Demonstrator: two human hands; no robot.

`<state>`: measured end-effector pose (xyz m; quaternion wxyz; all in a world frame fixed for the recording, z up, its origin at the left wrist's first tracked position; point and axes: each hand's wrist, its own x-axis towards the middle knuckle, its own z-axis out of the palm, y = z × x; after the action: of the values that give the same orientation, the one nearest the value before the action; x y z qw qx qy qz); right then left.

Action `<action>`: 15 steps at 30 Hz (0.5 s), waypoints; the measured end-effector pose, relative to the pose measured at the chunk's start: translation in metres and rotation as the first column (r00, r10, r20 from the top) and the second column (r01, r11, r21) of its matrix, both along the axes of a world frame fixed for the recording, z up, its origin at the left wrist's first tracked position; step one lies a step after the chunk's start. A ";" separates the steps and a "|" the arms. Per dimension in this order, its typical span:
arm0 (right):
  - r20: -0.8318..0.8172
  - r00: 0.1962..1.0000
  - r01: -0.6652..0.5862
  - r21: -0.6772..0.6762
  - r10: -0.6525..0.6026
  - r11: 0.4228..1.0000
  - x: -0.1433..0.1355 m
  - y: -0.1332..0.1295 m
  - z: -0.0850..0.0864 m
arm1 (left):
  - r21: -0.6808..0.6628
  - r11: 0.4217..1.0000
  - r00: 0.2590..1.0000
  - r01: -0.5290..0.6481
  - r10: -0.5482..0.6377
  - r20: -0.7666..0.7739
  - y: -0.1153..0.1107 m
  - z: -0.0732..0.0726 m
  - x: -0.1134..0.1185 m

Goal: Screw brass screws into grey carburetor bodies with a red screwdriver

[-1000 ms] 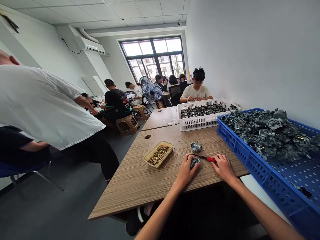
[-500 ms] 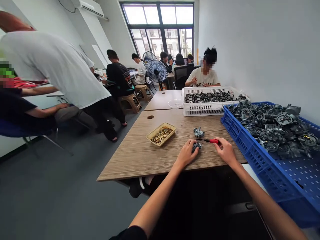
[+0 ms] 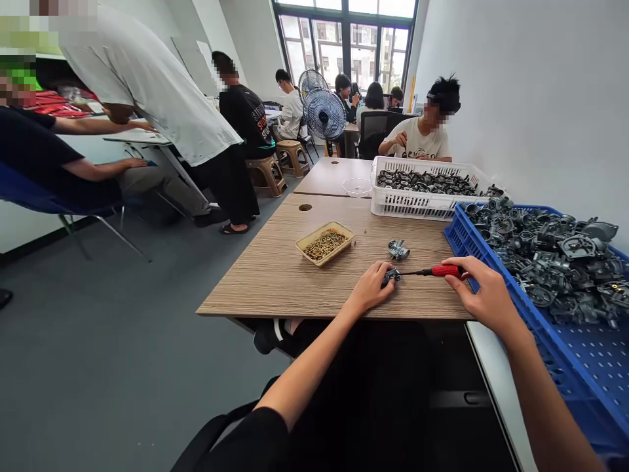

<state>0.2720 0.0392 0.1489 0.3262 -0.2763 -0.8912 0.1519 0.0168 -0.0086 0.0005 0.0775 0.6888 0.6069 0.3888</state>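
My left hand (image 3: 372,288) is closed around a small grey metal carburetor (image 3: 392,277), holding it down on the wood-grain table (image 3: 265,278). In my right hand (image 3: 484,295) is a screwdriver (image 3: 445,271) with a red handle and a dark shaft, gripped at the handle's end. The shaft lies almost level and its tip meets the right side of the carburetor; the exact contact point is too small to make out. Just beyond my left hand a second carburetor (image 3: 398,249) rests on the table. To the left stands a cream tray (image 3: 319,262) of brass-coloured screws (image 3: 327,244).
A blue crate (image 3: 496,275) heaped with carburetors borders the table's right side. Behind it is a white basket (image 3: 417,206) full of dark metal parts, with a co-worker (image 3: 417,134) seated beyond. A clear dish (image 3: 357,188) lies near the basket. Other people sit or stand leftward.
My right hand has drawn up and to the right, and the screwdriver is now level with more shaft showing. The left hand still holds the carburetor. The view has tilted downward.
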 end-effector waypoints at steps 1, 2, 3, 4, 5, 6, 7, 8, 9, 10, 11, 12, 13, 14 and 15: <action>0.012 1.000 -0.004 0.005 0.004 1.000 -0.001 -0.001 0.000 | 0.000 1.000 1.000 0.001 -0.001 0.001 0.000 0.000 0.000; 0.024 1.000 -0.006 0.011 0.006 1.000 -0.002 -0.002 0.000 | 0.001 1.000 1.000 0.001 -0.001 0.002 0.000 -0.001 0.000; 0.034 0.999 -0.007 0.017 0.006 1.000 -0.003 -0.003 0.000 | 0.002 1.000 1.000 0.001 -0.001 0.002 0.000 -0.001 0.000; 0.044 0.999 -0.008 0.020 0.007 1.000 -0.003 -0.003 0.000 | 0.003 1.000 1.000 0.001 -0.001 0.003 0.000 -0.002 -0.001; 0.052 0.999 -0.010 0.020 0.009 1.000 -0.004 -0.003 -0.001 | 0.005 1.000 1.000 0.001 -0.001 0.003 0.000 -0.002 -0.001; 0.058 0.998 -0.013 0.017 0.012 1.000 -0.005 -0.003 -0.001 | 0.007 1.000 1.000 0.002 -0.002 0.002 0.000 -0.002 -0.001; 0.060 0.998 -0.017 0.012 0.016 1.000 -0.005 -0.003 -0.002 | 0.009 1.000 1.000 0.004 -0.004 0.001 0.000 -0.002 -0.001; 0.062 0.998 -0.020 0.006 0.019 1.000 -0.006 -0.003 -0.002 | 0.010 1.000 1.000 0.005 -0.005 -0.001 0.000 -0.002 -0.001; 0.064 0.998 -0.021 0.000 0.021 1.000 -0.006 -0.003 -0.002 | 0.009 1.000 1.000 0.005 -0.005 -0.001 0.000 -0.001 -0.001; 0.066 0.998 -0.021 -0.005 0.022 1.000 -0.006 -0.003 -0.002 | 0.007 1.000 1.000 0.005 -0.005 -0.001 0.000 -0.001 -0.001; 0.071 0.997 -0.021 -0.009 0.022 1.000 -0.006 -0.004 -0.001 | 0.003 1.000 1.000 0.004 -0.004 0.000 0.000 -0.001 -0.001; 0.076 0.997 -0.022 -0.012 0.022 1.000 -0.006 -0.004 -0.001 | -0.001 1.000 1.000 0.003 -0.003 0.002 0.000 0.000 -0.001; 0.080 0.996 -0.023 -0.014 0.024 1.000 -0.007 -0.004 -0.001 | -0.004 1.000 1.000 0.003 -0.003 0.003 0.000 0.000 -0.001; 0.083 0.996 -0.025 -0.016 0.026 1.000 -0.007 -0.005 0.000 | -0.006 1.000 1.000 0.003 -0.003 0.003 -0.001 0.001 -0.001; 0.085 0.996 -0.027 -0.016 0.029 0.999 -0.007 -0.005 0.000 | -0.008 1.000 1.000 0.003 -0.003 0.004 -0.001 0.001 -0.001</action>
<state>0.2652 0.0341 0.1488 0.2835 -0.2725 -0.9069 0.1513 0.0163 -0.0094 0.0019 0.0819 0.6887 0.6073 0.3875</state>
